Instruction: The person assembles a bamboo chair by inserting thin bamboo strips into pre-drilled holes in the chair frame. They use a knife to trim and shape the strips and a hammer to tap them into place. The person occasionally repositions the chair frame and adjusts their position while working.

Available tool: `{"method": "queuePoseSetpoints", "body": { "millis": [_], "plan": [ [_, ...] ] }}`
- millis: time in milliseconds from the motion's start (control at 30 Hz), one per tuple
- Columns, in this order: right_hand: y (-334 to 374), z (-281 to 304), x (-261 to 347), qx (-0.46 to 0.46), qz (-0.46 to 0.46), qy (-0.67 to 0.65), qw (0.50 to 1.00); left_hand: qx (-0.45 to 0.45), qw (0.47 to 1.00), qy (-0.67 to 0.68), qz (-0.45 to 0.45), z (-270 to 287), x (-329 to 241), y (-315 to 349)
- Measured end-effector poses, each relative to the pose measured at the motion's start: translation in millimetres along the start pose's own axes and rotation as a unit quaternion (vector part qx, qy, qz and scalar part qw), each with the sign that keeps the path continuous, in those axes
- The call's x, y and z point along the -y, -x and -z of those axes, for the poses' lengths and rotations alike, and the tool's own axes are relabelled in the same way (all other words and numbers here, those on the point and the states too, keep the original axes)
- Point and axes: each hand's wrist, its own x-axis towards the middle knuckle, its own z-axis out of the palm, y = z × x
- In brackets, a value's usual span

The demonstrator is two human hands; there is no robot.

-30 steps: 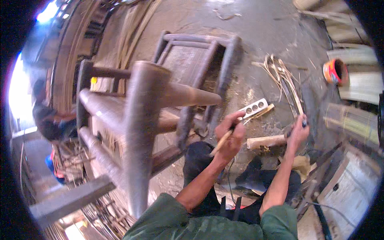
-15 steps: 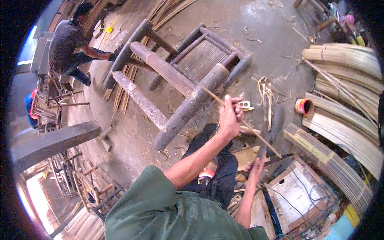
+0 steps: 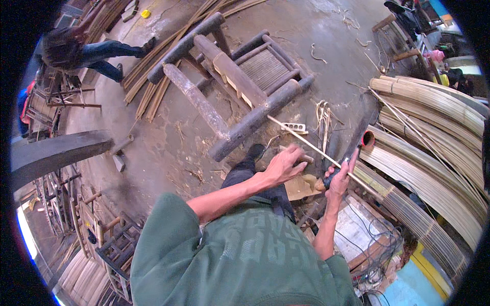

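My right hand (image 3: 338, 179) is closed round the dark grip of a large knife (image 3: 363, 125), whose long grey blade points up and away and whose wooden handle end sticks out to the left. A thin pale bamboo strip (image 3: 316, 149) crosses that hand at the thumb and fingers. It runs slantwise from the chair frame down to the lower right. Left of it, my left hand (image 3: 286, 164) is off the strip, fingers loosely bent and apart, slightly blurred. A bamboo armchair frame (image 3: 240, 125) lies tipped over on the floor ahead.
Bundles of split bamboo (image 3: 434, 132) fill the right side, with an orange-rimmed can (image 3: 367, 138) beside them. A white power strip (image 3: 294, 127) and shavings (image 3: 323, 117) lie on the floor. At far left stands another person (image 3: 76, 53) near long strips (image 3: 158, 76). Cables cover a board (image 3: 362, 224).
My left hand has let go of the bamboo strip and moved left and down. The strip now rests at my right hand, which has risen with the knife. The view has shifted.
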Motion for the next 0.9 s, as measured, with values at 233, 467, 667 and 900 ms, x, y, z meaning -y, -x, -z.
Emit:
{"method": "queuePoseSetpoints", "body": {
  "millis": [233,467,667,900],
  "plan": [
    [26.8,-58.7,26.7,0.091,0.121,0.140,0.978,0.122,0.980,-0.155,0.026,12.7,38.7,-10.5],
    [43.7,-64.7,15.1,0.076,0.222,0.237,0.943,-0.204,0.856,0.469,0.072,161.9,66.7,-17.4],
    [31.7,-70.3,-28.9,0.073,0.098,0.266,0.956,-0.216,0.725,0.652,0.052,186.9,39.5,-3.2],
    [33.4,-138.0,27.3,0.133,0.020,-0.050,0.990,-0.171,0.673,0.717,0.067,145.9,20.9,15.7]
  ]
}}
